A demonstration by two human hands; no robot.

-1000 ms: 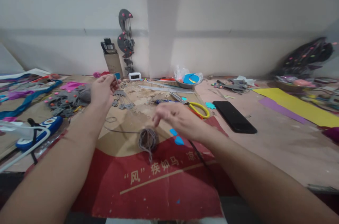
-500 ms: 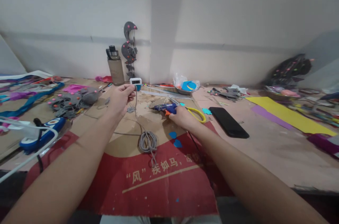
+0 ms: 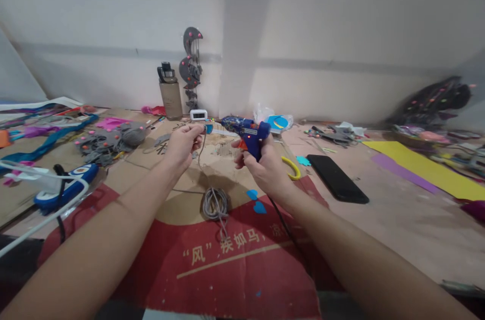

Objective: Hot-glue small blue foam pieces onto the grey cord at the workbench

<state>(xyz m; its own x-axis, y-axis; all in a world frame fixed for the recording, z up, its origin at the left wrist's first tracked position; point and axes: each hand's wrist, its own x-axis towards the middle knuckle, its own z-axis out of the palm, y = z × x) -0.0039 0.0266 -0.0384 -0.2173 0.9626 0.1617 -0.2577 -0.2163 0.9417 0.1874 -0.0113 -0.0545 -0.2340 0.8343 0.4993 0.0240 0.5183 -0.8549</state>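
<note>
Between the fingertips of my left hand [image 3: 184, 144] is a small blue paper piece [image 3: 208, 128], with a grey cord hanging down from it. My right hand [image 3: 265, 163] grips a blue hot glue gun [image 3: 248, 133] by its handle, fingers near the orange trigger. The gun's nozzle points left, close to the blue piece; whether they touch I cannot tell. Below, a coil of grey cord [image 3: 215, 204] lies on the cardboard. Two blue paper cutouts [image 3: 259, 207] rest to the right of the coil.
A black phone [image 3: 337, 178] and yellow-handled scissors [image 3: 291, 168] lie to the right. At the back stand a bottle [image 3: 171, 98] and a small white clock [image 3: 198, 115]. Grey felt pieces [image 3: 109, 141] and a blue power strip [image 3: 68, 189] are on the left.
My right hand has lifted the glue gun off the table and brought it up and left toward the blue piece. The left hand still holds that piece, now turned toward the nozzle.
</note>
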